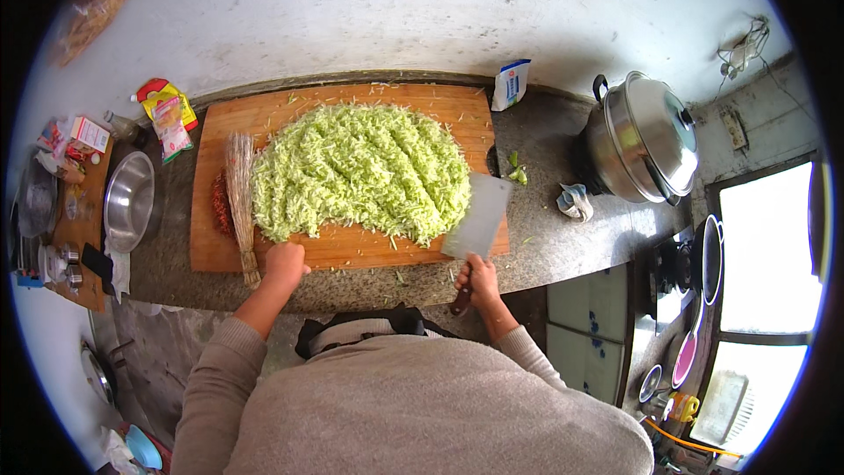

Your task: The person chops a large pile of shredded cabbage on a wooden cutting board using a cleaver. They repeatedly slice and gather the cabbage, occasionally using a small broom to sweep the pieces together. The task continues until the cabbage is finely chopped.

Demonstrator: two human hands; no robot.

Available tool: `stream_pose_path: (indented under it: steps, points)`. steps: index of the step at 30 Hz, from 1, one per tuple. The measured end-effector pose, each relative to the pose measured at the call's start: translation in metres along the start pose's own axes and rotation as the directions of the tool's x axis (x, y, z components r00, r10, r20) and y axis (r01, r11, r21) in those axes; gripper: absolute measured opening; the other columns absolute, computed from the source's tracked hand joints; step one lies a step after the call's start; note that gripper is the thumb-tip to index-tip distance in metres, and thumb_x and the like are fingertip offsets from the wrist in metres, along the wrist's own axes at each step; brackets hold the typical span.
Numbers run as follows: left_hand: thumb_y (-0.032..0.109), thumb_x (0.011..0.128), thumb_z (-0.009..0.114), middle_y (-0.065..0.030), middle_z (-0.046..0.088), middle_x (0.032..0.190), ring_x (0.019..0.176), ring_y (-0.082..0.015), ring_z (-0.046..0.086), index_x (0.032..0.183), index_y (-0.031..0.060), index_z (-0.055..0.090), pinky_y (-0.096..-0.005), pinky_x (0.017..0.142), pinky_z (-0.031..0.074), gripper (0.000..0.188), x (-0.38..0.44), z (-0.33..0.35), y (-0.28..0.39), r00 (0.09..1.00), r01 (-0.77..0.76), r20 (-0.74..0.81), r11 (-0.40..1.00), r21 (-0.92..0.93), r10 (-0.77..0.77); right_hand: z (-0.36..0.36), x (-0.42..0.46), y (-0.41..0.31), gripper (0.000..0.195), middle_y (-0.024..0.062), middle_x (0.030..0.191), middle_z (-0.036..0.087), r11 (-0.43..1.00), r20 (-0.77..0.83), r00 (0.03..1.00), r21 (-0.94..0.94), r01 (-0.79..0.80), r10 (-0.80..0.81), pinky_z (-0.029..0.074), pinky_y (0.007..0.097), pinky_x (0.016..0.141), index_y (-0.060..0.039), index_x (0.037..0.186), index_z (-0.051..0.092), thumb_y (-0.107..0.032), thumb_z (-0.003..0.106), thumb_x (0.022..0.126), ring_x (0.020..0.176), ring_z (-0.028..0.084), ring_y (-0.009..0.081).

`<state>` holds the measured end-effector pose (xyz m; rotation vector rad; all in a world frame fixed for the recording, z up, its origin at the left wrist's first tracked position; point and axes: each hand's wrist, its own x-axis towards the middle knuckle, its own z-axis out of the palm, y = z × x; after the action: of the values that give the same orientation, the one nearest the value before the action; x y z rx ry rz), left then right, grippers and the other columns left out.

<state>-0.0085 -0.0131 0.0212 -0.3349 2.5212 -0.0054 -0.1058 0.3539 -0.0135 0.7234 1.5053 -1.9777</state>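
A broad heap of shredded pale-green vegetable (362, 165) covers much of a wooden cutting board (349, 256). My right hand (480, 280) grips the brown handle of a cleaver (480, 214), whose wide blade lies over the board's right front corner, against the heap's edge. Curled into a fist, my left hand (285, 264) rests by the board's front edge with nothing visible in it. Just left of that hand lies a straw whisk brush (241, 204), its tied end towards me. Chopped red chili (221, 204) is partly hidden behind the brush.
A steel steamer pot (639, 138) stands at the right, with a crumpled cloth (575, 202) before it. Green scraps (517, 171) and a white packet (511, 86) lie nearer the board. On the left are a steel bowl (130, 201) and seasoning packets (170, 120).
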Motion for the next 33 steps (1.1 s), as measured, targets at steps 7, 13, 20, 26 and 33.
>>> stream_pose_path:
  steps: [7, 13, 20, 26, 33]
  points:
    - [0.030, 0.067, 0.077, -0.0141, 0.063, 0.069, 0.070, -0.0262, 0.062, 0.065, 0.0025, 0.065, -0.0371, 0.059, 0.051, 0.030, 0.002, -0.009, 0.004, 0.998, 0.038, 0.053, 0.998, -0.044, -0.035, 0.114, 0.012, 0.002, 0.027, 0.0145, 0.065, 0.054, 0.702, 0.151, 0.886, -0.557, 0.443, -0.439, 0.045, 0.0411, 0.051, -0.0014, 0.097, 0.038, -0.012, 0.057, 0.081, 0.054, 0.056, 0.0281]
    - [0.026, 0.066, 0.077, -0.0141, 0.063, 0.069, 0.072, -0.0273, 0.063, 0.068, 0.0020, 0.066, -0.0388, 0.061, 0.051, 0.026, -0.001, 0.010, -0.003, 0.989, -0.040, -0.143, 0.995, -0.092, 0.027, 0.169, -0.034, -0.038, 0.033, 0.0116, 0.063, 0.053, 0.372, 0.427, 0.702, -0.627, 0.684, -0.569, 0.043, 0.0359, 0.052, -0.0016, 0.108, 0.039, -0.007, 0.056, 0.080, 0.054, 0.053, 0.0216]
    - [0.022, 0.070, 0.074, -0.0118, 0.062, 0.068, 0.066, -0.0250, 0.062, 0.070, 0.0029, 0.067, -0.0373, 0.055, 0.051, 0.021, 0.000, 0.005, 0.001, 1.000, 0.019, 0.004, 0.991, -0.133, -0.018, 0.173, -0.008, -0.061, 0.031, 0.0215, 0.068, 0.058, 0.149, 0.574, 0.702, -0.720, 0.678, -0.422, 0.046, 0.0449, 0.058, 0.0015, 0.098, 0.047, -0.024, 0.058, 0.085, 0.063, 0.059, 0.0357]
    - [0.023, 0.070, 0.074, -0.0111, 0.062, 0.067, 0.063, -0.0240, 0.061, 0.071, 0.0036, 0.067, -0.0358, 0.053, 0.052, 0.020, -0.003, 0.009, -0.002, 1.000, 0.016, -0.011, 0.994, -0.104, -0.018, 0.193, 0.001, -0.077, 0.033, 0.0275, 0.077, 0.059, 0.188, 0.560, 0.795, -0.776, 0.602, -0.234, 0.046, 0.0467, 0.063, 0.0028, 0.091, 0.047, -0.028, 0.055, 0.086, 0.072, 0.059, 0.0421]
    - [0.026, 0.072, 0.072, -0.0103, 0.057, 0.059, 0.060, -0.0240, 0.058, 0.066, 0.0022, 0.062, -0.0383, 0.052, 0.049, 0.027, 0.003, 0.004, 0.002, 1.000, -0.001, -0.023, 0.995, -0.095, -0.001, 0.198, 0.033, -0.060, 0.031, 0.0269, 0.078, 0.060, 0.046, 0.579, 0.799, -0.805, 0.592, -0.161, 0.047, 0.0471, 0.068, 0.0039, 0.095, 0.048, -0.024, 0.055, 0.083, 0.074, 0.060, 0.0398]
